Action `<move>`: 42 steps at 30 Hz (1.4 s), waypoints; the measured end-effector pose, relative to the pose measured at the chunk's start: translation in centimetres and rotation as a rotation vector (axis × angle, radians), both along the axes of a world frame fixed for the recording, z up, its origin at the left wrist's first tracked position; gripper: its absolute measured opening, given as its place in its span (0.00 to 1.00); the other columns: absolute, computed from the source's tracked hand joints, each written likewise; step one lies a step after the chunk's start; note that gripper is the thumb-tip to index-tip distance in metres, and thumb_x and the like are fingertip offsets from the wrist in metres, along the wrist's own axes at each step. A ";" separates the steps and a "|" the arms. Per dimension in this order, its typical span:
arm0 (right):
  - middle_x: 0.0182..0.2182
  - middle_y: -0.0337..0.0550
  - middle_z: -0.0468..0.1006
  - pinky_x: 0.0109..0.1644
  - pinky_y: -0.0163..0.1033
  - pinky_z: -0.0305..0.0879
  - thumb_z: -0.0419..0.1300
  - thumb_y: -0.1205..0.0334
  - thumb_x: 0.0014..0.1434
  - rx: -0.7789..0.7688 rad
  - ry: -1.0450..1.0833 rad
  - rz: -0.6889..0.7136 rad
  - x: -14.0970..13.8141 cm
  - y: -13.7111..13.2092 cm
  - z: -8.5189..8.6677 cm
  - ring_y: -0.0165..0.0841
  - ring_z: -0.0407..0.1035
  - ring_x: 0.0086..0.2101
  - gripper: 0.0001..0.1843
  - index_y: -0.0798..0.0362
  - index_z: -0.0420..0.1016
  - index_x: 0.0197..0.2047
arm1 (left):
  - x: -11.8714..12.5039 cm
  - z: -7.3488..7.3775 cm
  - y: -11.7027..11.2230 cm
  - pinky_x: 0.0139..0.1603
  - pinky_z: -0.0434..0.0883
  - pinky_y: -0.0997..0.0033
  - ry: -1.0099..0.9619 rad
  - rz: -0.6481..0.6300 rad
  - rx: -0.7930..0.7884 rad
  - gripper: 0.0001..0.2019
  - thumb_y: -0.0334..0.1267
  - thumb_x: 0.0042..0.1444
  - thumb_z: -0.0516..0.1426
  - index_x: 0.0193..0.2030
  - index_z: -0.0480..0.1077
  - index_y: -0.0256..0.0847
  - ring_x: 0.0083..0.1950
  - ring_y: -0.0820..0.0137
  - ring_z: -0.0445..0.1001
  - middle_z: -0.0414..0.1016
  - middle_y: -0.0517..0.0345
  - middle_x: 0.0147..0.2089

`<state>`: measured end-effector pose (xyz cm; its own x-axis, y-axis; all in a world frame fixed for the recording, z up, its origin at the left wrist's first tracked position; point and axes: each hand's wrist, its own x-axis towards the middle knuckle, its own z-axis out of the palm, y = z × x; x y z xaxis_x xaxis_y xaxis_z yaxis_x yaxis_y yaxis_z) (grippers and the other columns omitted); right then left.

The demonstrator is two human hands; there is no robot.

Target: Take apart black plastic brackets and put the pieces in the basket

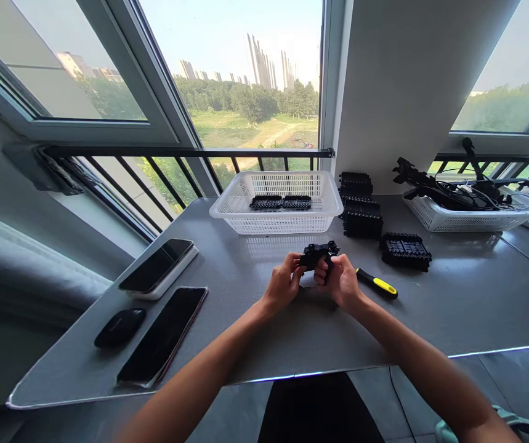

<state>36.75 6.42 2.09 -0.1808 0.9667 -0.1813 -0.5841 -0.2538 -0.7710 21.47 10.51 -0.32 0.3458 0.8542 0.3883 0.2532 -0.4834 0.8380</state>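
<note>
Above the table, both hands hold a small black plastic part [318, 253] with a jagged outline. My left hand [286, 278] pinches its left end between thumb and fingers. On the other side, my right hand [338, 280] is closed around its right end and underside, the fingers curled beneath. Just right of that hand lies a tool with a black and yellow handle [381, 285]; its far end is hidden. Further right is a flat black ribbed plastic piece [406, 250]. The fine detail of the held part is too small to make out.
A white plastic basket [276, 223] with black pieces in it stands by the window. Stacked black pieces [360, 212] are beside it. Another white basket [476, 220] holds black parts and cables. At left lie a phone [165, 335], a white box [172, 280] and a black case [120, 327].
</note>
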 end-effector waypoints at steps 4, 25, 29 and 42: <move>0.22 0.35 0.52 0.23 0.33 0.41 0.50 0.50 0.46 0.035 -0.067 0.083 -0.3 0.0 -0.2 0.28 0.47 0.23 0.13 0.50 0.55 0.25 | 0.0 0.0 -0.1 0.39 0.69 0.69 -0.002 -0.009 -0.013 0.07 0.37 0.57 0.53 0.42 0.65 0.44 0.38 0.64 0.78 0.80 0.55 0.36; 0.24 0.29 0.60 0.19 0.29 0.45 0.68 0.50 0.42 0.063 -0.426 -0.505 0.4 1.2 -2.1 0.23 0.52 0.20 0.24 0.49 0.63 0.38 | -0.2 -0.6 2.5 0.31 0.74 0.73 -0.661 0.049 -0.631 0.27 0.49 0.46 0.66 0.48 0.62 0.39 0.31 0.71 0.77 0.78 0.58 0.33; 0.20 0.28 0.58 0.17 0.30 0.43 0.67 0.46 0.44 0.051 -0.394 -0.404 0.2 1.2 -2.1 0.22 0.49 0.18 0.26 0.52 0.69 0.42 | -0.3 -0.3 2.4 0.31 0.74 0.74 -0.694 0.020 -0.677 0.33 0.46 0.46 0.67 0.55 0.59 0.40 0.33 0.71 0.78 0.79 0.57 0.37; 0.21 0.30 0.62 0.16 0.26 0.42 0.65 0.42 0.49 -0.088 -0.011 -0.226 0.1 0.9 -1.1 0.23 0.52 0.18 0.24 0.48 0.60 0.37 | -0.1 0.3 1.7 0.42 0.73 0.68 -0.699 -0.046 -0.480 0.43 0.38 0.44 0.66 0.62 0.44 0.53 0.38 0.72 0.75 0.74 0.62 0.41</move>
